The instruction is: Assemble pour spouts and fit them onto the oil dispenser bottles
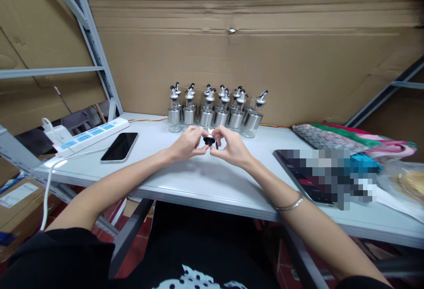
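One spout [209, 140]: in front of bottles [206, 117]
Left hand [188, 144]: pinching it between thumb and fingertips
Right hand [231, 147]: gripping opposite side

Left forearm [127, 180] and right forearm [271, 184]: bare, converging over the front edge of the worktop [198, 178]. Left hand [186, 144] and right hand [231, 146]: facing—fingers curled, thumbs opposed, both pinching.
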`<action>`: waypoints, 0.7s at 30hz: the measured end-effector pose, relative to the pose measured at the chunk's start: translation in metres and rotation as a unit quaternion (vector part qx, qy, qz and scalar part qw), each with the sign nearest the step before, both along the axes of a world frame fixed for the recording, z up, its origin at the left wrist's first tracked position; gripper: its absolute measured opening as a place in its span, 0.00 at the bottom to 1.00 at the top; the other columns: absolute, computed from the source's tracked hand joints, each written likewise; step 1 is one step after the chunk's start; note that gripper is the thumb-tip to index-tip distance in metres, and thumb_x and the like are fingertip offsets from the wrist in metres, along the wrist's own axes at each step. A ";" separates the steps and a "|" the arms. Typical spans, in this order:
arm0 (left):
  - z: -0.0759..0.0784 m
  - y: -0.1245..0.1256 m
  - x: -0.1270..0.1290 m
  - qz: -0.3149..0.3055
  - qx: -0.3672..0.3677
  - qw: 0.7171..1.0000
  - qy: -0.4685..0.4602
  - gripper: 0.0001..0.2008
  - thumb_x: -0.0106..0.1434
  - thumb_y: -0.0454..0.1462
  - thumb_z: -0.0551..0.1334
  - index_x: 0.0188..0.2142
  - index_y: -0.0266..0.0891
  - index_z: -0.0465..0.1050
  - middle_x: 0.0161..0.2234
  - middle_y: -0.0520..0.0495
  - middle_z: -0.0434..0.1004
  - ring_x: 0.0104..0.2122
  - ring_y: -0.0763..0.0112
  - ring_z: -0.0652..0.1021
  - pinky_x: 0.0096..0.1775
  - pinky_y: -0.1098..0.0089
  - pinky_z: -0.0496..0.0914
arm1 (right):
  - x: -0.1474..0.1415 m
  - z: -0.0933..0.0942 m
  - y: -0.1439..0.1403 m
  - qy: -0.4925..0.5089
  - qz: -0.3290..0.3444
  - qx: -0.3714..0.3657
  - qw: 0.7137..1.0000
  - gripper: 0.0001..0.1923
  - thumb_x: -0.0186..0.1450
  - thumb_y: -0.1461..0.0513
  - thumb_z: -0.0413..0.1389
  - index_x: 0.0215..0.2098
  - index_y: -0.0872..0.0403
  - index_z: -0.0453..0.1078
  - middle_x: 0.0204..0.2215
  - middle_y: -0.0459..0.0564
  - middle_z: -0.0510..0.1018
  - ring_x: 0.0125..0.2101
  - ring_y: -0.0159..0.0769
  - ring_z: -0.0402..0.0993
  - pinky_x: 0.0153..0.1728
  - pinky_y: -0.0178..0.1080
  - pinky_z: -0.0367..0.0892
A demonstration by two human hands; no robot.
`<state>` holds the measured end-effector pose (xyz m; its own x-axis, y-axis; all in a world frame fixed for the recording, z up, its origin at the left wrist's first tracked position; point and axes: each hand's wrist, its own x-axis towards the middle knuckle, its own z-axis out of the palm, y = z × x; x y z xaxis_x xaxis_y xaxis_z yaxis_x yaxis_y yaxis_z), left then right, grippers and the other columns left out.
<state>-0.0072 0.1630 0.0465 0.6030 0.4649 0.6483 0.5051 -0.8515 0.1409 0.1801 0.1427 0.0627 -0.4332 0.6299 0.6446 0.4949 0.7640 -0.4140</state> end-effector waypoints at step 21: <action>0.004 0.001 -0.006 0.007 -0.009 0.999 0.032 0.17 0.67 0.45 0.51 0.51 0.38 0.61 0.40 0.45 0.74 0.32 0.70 0.72 0.44 0.66 0.61 | 0.001 -0.008 0.011 0.083 0.061 -0.135 0.985 0.14 0.56 0.59 0.55 0.40 0.54 0.66 0.25 0.45 0.74 0.26 0.31 0.71 0.34 0.37 0.69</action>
